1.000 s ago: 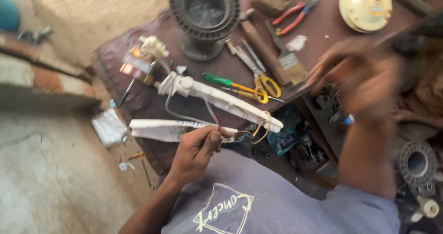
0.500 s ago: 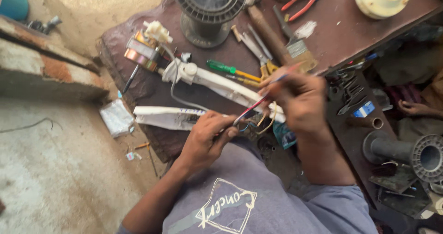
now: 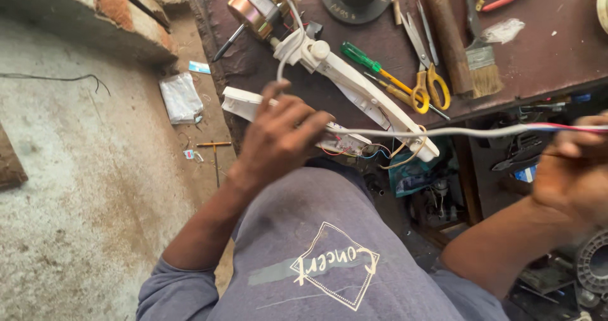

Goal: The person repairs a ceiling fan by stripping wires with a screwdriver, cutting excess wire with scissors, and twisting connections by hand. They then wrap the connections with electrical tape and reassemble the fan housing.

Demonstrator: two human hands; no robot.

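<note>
- Gripping the white plastic housing (image 3: 244,102), the left hand (image 3: 282,137) has its fingers curled shut over it.
- Running toward three o'clock, the white cable (image 3: 456,132) ends in the closed right hand (image 3: 573,175).

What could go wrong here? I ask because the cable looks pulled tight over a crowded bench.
1. The right hand pulls the white cable taut, which may strain the thin coloured wires beside the left hand.
2. The white plastic casing overhangs the bench edge and might slip off if the left hand lets go.
3. The cable runs near the scissors and could snag them.
</note>
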